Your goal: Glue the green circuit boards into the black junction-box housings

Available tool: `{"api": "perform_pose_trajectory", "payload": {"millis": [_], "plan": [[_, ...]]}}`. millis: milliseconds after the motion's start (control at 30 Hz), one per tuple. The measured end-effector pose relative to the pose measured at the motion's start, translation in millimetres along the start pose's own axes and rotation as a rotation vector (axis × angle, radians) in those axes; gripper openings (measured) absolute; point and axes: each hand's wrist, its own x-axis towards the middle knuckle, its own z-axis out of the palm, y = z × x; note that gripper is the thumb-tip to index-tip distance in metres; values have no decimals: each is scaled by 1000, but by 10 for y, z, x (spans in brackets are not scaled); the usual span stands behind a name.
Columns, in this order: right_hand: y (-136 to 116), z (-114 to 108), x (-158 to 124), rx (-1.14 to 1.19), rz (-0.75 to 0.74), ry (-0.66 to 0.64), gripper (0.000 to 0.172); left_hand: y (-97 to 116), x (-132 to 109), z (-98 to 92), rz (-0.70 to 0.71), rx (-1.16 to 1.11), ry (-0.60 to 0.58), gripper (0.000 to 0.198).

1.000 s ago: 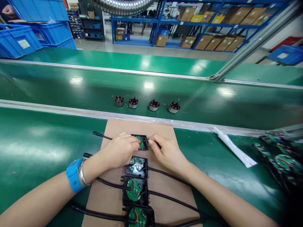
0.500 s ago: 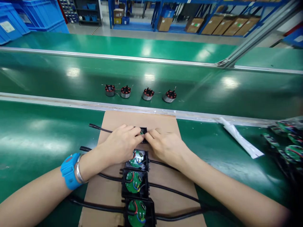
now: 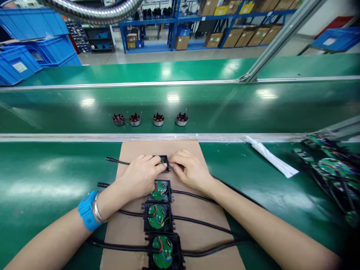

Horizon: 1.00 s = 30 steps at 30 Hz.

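My left hand (image 3: 140,176) and my right hand (image 3: 189,170) meet over a small black box (image 3: 164,162) with a green circuit board, at the far end of a brown cardboard sheet (image 3: 188,232). Both hands have curled fingers pinching at the box, which they mostly hide. A black cable (image 3: 116,161) runs left from it. Nearer me stand three more open black boxes with round green boards (image 3: 159,190) (image 3: 156,216) (image 3: 162,252), each with black cables. A blue watch and a metal bangle sit on my left wrist (image 3: 89,210).
Several round motor stators (image 3: 158,119) with copper windings stand in a row on the green belt (image 3: 225,108) beyond a metal rail. A white plastic bag (image 3: 270,155) lies at the right. A heap of green boards with cables (image 3: 332,168) fills the right edge. Blue crates (image 3: 19,60) are behind.
My hands stay on the far box, fingers closing tighter together over it. The view has shifted, so the stators and the sheet appear further left.
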Motion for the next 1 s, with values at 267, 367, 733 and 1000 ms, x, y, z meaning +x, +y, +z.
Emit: {"api": "perform_pose_trajectory", "payload": {"millis": [267,367,733,1000], "plan": [[41,30,55,-76,-38,-41,23,18,4,-63,-11,-30,15,43],[-131,-231,-65,-96,-28,-13,22,10,-278,-208,-33,-57,89,44],[-1180,-326,-1700,-78,99,-315,37,826,-1873,-186,-218,-315,-136,11],[-755,-527,-1022,-112,189,-136,26,304,-1259,-383,-372,-143,-53,16]]}}
